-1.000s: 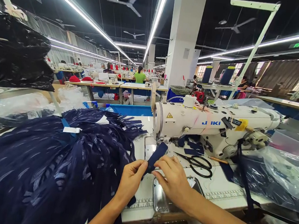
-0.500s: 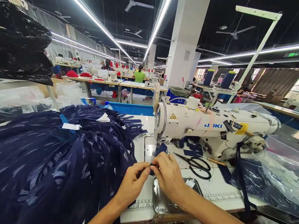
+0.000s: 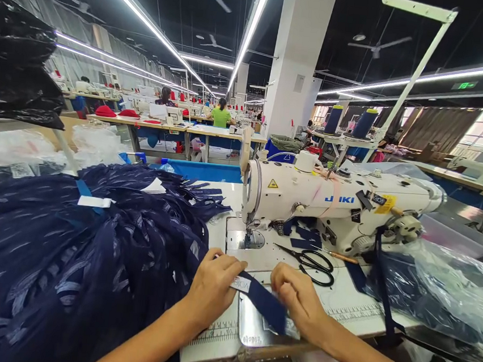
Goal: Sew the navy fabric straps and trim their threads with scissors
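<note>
Held a narrow navy-blue fabric strip (image 3: 267, 307) with a small white lettered label (image 3: 240, 284) in the left hand (image 3: 215, 279), fingers clamped together on the cloth just beside the label. Had the strip slanting down to the right over a shiny rectangular metal tray (image 3: 249, 321), near the front edge of the white ruler-marked tabletop (image 3: 343, 298). Had the right hand (image 3: 301, 303) just beside the strip's lower part, fingers curled; could not tell, for blur, about any pinch on the fabric.

Could have twisted the strip or creased the label through uneven pulling against the one sure grip. Could have dropped the strip through any loosening of the left fingers, then lost sight of it against the big heap of navy fabric (image 3: 88, 263) to the left. Might have knocked the black looped-handle scissors (image 3: 303, 259), lying near the right hand in front of the long white sewing machine (image 3: 295, 195), through a careless swing of the knuckles. Risked, too, snagging the loose end on the tray's rim by drawing it too low.
</note>
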`<state>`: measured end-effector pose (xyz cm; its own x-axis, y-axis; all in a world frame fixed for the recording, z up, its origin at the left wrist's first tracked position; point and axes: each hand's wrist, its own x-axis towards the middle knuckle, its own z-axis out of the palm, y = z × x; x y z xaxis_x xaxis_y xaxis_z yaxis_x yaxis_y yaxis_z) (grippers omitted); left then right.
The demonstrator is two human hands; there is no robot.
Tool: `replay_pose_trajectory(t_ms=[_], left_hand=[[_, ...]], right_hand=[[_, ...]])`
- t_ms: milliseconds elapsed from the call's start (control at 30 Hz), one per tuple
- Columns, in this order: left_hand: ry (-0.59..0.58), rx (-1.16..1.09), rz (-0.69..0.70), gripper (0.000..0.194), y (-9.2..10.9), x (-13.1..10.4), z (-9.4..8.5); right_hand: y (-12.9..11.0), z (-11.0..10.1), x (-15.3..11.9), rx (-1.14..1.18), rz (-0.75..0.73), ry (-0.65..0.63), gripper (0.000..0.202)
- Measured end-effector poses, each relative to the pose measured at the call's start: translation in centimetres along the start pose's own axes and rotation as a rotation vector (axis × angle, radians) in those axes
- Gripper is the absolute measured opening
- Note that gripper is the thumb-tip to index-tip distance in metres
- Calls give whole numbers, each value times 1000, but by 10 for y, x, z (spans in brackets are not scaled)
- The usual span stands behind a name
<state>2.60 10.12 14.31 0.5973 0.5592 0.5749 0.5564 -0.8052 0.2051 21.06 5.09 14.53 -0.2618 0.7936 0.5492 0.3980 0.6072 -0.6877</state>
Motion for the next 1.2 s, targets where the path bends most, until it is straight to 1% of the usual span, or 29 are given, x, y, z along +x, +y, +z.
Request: replay_pose_trajectory(t_ms=[33,100,167,233,300,367,433,500,533,600,700,767,833,900,1000,1033,1067,1100,1133,1200], left_hand=[[-36,94,-2,35,0,6,2],[-152,255,-36,30,-1,18,7],[-249,338,-89,27,-3,31,13],[-284,357,-133,26,-5,41,18],[-288,355,-152,27,-7,47,20],[-307,287,-180,33,-9,48,19],[-362,108,-232,44,-12,47,16],[-433,-124,-343,51,-16,46,12],[-451,-223,-410,51,-18,46,11],[-451,-377,-521,42,-23,48,12],[-455,-586,-582,25,-28,51,17],[-479,-721,-636,19,-29,50,20],[-461,-823,-704,16,-29,46,21],[-430,-886,-730,17,-29,40,17],[-397,-901,-699,19,-28,31,7],[-372,-886,-679,18,-28,29,4],[-336,-863,-659,18,-27,28,0],[-294,-839,-638,17,-26,28,-4],[-252,-816,-615,17,-24,29,-7],[-186,-780,-574,16,-20,34,-10]], right_hand=[[6,-3,1,121,144,4,48],[15,-7,6,335,420,-11,53],[21,-10,12,386,616,-63,45],[27,-13,18,331,704,-145,37],[34,-16,23,298,715,-203,32],[43,-19,28,278,675,-208,23],[52,-23,32,215,605,-216,17],[59,-27,36,157,541,-255,18],[60,-29,38,137,518,-277,18],[61,-32,41,97,482,-308,19],[58,-32,44,27,424,-343,20],[57,-31,46,-11,370,-361,21],[59,-31,48,-45,318,-375,21],[66,-31,50,-150,270,-349,23],[78,-25,50,-504,177,-264,28],[79,-21,48,-620,141,-258,30],[79,-15,46,-700,100,-269,32],[75,-9,44,-731,54,-305,33],[69,-3,41,-713,-1,-357,35],[52,6,35,-565,-143,-488,32]])
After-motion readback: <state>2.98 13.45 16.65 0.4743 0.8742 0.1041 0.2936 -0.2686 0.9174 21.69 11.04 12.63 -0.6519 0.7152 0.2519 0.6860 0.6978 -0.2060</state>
